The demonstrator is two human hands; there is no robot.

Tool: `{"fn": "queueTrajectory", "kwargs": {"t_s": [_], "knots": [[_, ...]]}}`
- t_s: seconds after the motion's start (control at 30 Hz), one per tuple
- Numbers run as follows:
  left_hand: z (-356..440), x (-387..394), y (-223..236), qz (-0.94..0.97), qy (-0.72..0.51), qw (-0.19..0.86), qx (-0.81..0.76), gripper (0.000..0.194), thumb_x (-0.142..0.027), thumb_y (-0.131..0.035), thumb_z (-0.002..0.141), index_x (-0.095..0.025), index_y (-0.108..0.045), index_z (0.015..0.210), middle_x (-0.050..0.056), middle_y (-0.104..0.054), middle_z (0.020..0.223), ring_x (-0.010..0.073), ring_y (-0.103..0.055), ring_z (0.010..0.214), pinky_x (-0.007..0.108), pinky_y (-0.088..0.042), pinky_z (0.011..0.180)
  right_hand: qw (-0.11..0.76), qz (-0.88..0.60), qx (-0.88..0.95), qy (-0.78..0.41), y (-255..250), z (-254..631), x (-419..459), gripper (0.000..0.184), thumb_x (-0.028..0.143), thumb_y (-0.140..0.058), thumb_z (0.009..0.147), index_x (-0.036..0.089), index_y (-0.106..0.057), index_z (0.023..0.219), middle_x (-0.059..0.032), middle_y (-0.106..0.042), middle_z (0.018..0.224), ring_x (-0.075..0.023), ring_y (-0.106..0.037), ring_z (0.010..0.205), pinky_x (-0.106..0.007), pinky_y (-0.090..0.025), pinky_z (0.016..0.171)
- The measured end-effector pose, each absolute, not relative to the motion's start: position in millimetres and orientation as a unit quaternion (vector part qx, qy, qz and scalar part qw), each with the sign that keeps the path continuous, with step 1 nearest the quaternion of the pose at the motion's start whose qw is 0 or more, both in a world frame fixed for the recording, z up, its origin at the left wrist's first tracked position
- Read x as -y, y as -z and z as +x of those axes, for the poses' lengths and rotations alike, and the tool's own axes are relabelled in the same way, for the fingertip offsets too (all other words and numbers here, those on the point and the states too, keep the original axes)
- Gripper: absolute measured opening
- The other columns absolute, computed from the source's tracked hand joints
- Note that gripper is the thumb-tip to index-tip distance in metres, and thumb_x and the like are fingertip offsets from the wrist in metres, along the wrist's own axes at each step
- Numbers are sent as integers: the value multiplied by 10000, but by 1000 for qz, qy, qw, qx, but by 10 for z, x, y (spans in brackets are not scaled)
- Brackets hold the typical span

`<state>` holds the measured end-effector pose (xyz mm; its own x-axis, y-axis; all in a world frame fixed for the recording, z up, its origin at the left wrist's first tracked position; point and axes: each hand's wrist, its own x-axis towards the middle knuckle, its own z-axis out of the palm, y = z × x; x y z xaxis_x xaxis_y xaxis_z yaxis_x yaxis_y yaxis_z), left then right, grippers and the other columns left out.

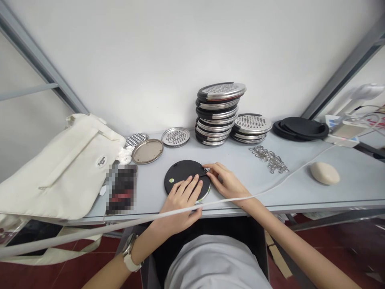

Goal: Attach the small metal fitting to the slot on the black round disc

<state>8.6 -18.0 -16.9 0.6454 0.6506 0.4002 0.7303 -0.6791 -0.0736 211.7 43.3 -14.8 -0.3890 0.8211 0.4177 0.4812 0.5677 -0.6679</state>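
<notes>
A round black disc (183, 170) with a small green-and-white sticker lies near the table's front edge. My left hand (183, 200) rests on its near part with fingers stretched out, pressing on the surface. At the disc's right edge, my right hand (224, 180) pinches a small shiny metal clip (206, 169) between thumb and fingers. The clip is partly hidden by the fingertips. To the right of that hand lies a loose pile of small metal clips (269, 158). Behind the disc are a perforated metal grater plate (176, 137) and a plain metal lid (148, 151).
Black-rimmed graters stand in a tall stack (218, 116) and a short stack (252, 127) by the wall. Black lids (300, 128) and a cream rounded object (325, 173) are rightward. A white bag (66, 168) sits left. A white cable (144, 218) crosses in front.
</notes>
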Motion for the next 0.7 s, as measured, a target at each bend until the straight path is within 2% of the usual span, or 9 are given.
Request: {"fn": "queueTrajectory", "kwargs": {"t_s": [0.33, 0.7], "knots": [[85, 178, 168, -900, 175, 116, 383, 575, -279, -465, 879, -78, -362, 1408, 150, -338, 1467, 284, -327, 1339, 426, -316, 1043, 372, -397, 812, -213, 172, 2117, -451, 221, 143, -416, 930, 184, -559, 1093, -93, -607, 973, -204, -605, 916, -339, -499, 815], [91, 185, 147, -899, 178, 113, 384, 575, -268, -469, 869, -82, -367, 1404, 152, -349, 1461, 283, -339, 1333, 422, -323, 1042, 369, -408, 800, -239, 169, 2120, -440, 191, 181, -424, 925, 182, -547, 1071, -96, -660, 1008, -185, -639, 832, -322, -512, 766]]}}
